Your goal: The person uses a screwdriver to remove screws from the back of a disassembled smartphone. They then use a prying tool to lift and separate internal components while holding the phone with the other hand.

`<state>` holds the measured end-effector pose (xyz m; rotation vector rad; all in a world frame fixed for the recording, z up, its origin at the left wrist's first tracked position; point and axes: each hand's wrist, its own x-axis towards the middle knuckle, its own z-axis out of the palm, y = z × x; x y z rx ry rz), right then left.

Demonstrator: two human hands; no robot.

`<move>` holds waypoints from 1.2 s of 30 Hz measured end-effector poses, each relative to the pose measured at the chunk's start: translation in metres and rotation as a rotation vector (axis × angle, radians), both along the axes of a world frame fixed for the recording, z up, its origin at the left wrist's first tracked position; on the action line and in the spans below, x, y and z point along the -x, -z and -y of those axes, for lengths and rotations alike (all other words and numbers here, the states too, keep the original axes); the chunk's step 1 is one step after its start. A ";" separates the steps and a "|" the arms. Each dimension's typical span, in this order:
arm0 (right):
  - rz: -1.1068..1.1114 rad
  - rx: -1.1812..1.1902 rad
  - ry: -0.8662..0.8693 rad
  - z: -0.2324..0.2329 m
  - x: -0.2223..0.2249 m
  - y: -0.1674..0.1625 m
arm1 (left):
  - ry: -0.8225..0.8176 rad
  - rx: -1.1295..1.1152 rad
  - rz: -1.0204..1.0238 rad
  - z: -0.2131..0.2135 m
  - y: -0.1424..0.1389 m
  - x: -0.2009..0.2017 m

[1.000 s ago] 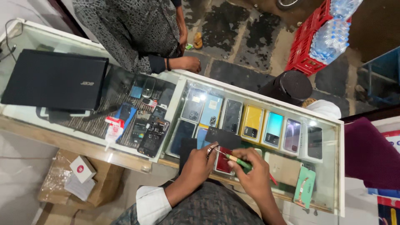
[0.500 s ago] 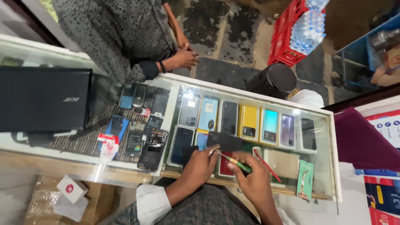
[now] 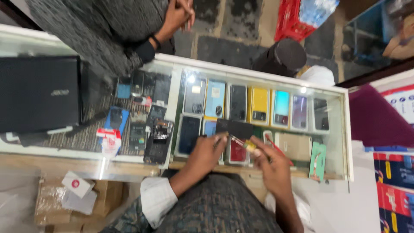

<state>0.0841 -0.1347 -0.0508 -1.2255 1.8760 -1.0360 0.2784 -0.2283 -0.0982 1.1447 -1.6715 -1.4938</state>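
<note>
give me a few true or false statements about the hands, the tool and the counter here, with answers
1. The right hand holds a thin screwdriver. True.
2. The left hand rests on the laptop. False: it is at the dark phone on the glass counter, far from the laptop.
3. A yellow phone lies in the row under the glass. True.
4. The laptop is open. False: its lid is shut.
5. Another person stands across the counter. True.
</note>
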 end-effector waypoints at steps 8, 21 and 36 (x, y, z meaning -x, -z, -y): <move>0.161 0.048 0.031 0.012 0.024 0.076 | -0.148 -0.578 -0.677 0.005 0.041 -0.045; -0.525 0.179 -0.290 0.086 -0.043 0.065 | -0.179 -0.906 -1.034 -0.033 0.042 -0.070; -0.583 0.073 -0.336 0.111 -0.054 0.066 | 0.012 -0.932 -1.058 -0.007 0.025 -0.023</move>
